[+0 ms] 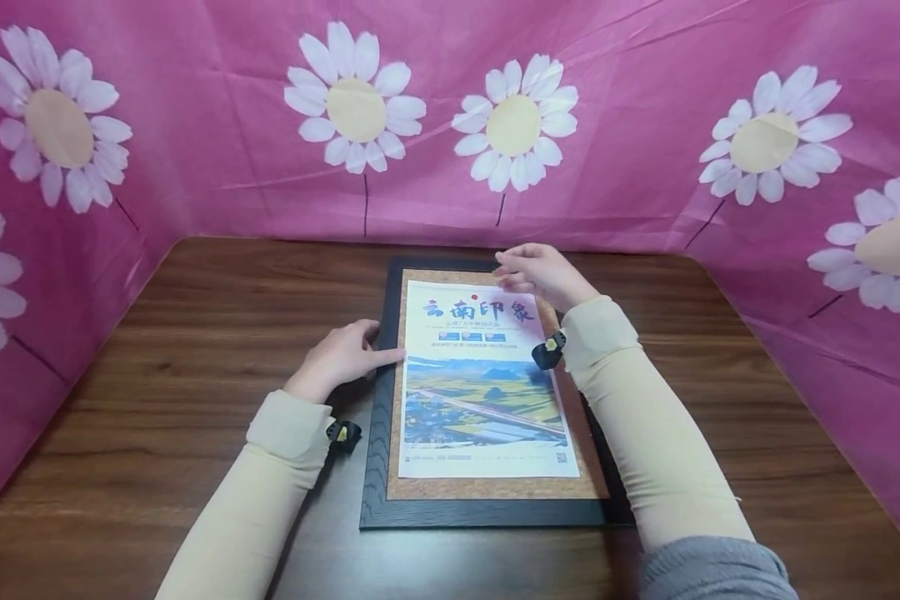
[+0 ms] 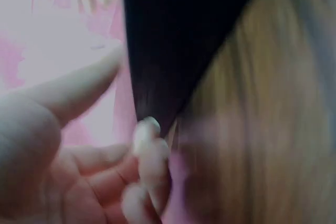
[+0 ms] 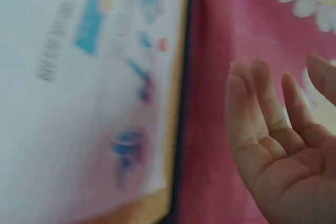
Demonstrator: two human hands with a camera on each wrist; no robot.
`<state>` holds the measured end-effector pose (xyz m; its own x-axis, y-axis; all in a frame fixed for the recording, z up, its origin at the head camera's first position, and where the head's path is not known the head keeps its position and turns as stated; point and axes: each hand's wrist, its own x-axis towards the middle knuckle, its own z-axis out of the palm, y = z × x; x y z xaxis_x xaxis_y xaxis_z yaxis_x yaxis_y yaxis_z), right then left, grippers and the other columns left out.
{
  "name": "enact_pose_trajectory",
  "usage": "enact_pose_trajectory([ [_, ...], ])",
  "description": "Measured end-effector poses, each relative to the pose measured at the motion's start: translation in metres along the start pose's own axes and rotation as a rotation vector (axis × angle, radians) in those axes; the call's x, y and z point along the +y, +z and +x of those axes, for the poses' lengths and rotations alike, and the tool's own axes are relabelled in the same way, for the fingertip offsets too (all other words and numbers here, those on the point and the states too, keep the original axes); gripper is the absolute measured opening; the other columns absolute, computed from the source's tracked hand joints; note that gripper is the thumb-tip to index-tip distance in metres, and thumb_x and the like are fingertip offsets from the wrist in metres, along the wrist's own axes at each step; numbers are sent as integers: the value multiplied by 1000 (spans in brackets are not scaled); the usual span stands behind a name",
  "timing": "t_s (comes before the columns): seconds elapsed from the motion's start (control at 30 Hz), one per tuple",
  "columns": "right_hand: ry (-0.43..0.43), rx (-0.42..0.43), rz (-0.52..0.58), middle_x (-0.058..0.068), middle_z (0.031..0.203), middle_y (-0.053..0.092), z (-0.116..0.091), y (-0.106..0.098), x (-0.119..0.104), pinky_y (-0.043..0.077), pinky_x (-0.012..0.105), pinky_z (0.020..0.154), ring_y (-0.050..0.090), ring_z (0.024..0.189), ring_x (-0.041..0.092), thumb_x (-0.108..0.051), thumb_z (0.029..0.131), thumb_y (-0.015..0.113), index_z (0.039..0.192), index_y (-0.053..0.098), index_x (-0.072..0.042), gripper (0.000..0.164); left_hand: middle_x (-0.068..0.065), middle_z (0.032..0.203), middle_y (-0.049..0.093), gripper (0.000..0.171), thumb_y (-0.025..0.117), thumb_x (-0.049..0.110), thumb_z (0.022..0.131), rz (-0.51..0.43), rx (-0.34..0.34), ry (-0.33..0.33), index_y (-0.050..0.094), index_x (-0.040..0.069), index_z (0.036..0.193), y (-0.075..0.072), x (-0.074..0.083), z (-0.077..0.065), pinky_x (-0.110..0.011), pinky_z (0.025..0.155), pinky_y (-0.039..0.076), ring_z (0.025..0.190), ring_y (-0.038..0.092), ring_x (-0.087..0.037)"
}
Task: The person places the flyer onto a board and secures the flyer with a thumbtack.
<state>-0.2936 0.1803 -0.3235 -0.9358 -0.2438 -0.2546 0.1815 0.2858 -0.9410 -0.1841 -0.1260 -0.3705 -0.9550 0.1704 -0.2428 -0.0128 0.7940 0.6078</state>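
A printed poster (image 1: 487, 383) with large characters and a landscape picture lies on a cork panel (image 1: 495, 487) inside a black frame (image 1: 487, 513). Beside the frame's left side is my left hand (image 1: 345, 354); its straight thumb reaches across the black border to the poster's left edge. The other fingers (image 2: 152, 166) bend at the frame's outer edge in the left wrist view. My right hand (image 1: 536, 271) hovers near the top right of the poster, overlapping that corner in the head view. Its fingers (image 3: 244, 108) are loosely bent, with nothing in them.
The frame lies on a brown wooden table (image 1: 157, 375). Behind and on both sides hangs a pink cloth (image 1: 232, 125) printed with white daisies. A small black wrist camera (image 1: 342, 435) is on the left wrist, another (image 1: 547, 352) on the right.
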Motion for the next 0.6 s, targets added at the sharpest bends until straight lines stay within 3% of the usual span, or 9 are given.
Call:
enact_pose_trajectory([
  [0.1, -82, 49, 70, 15, 114, 69, -11, -7, -12, 53, 35, 98, 70, 92, 16, -24, 100, 59, 126, 54, 2, 37, -8, 96, 63, 81, 62, 56, 91, -33, 56, 21, 40, 5, 150, -8, -2, 0, -35, 73, 47, 80, 57, -20],
  [0.2, -163, 98, 154, 9, 114, 70, -23, -15, -23, 51, 35, 101, 70, 95, 14, -22, 99, 61, 127, 55, 0, 36, -11, 107, 64, 75, 60, 56, 93, -50, 153, 68, 44, 7, 148, -18, -1, 0, -43, 86, 48, 97, 59, -26],
  [0.3, -239, 175, 163, 12, 126, 66, -35, -21, -29, 46, 37, 107, 68, 102, 12, -22, 98, 63, 137, 52, 1, 47, -14, 124, 62, 72, 58, 56, 94, -30, 261, 129, 46, 8, 147, -28, 2, -3, -53, 99, 44, 117, 56, -33],
  [0.4, -298, 287, 19, 15, 142, 57, -46, -25, -29, 43, 38, 109, 63, 118, 15, -28, 98, 63, 143, 50, -2, 54, -16, 138, 55, 73, 56, 57, 95, 20, 349, 165, 44, 9, 148, -39, 5, -7, -59, 102, 41, 128, 50, -37],
  [0.6, -349, 481, -487, 10, 154, 45, -66, -31, -13, 36, 45, 115, 44, 141, 26, -51, 94, 62, 152, 41, -14, 72, -16, 158, 34, 85, 56, 62, 93, 160, 469, 179, 29, 13, 157, -48, 3, -12, -66, 106, 35, 144, 31, -40],
])
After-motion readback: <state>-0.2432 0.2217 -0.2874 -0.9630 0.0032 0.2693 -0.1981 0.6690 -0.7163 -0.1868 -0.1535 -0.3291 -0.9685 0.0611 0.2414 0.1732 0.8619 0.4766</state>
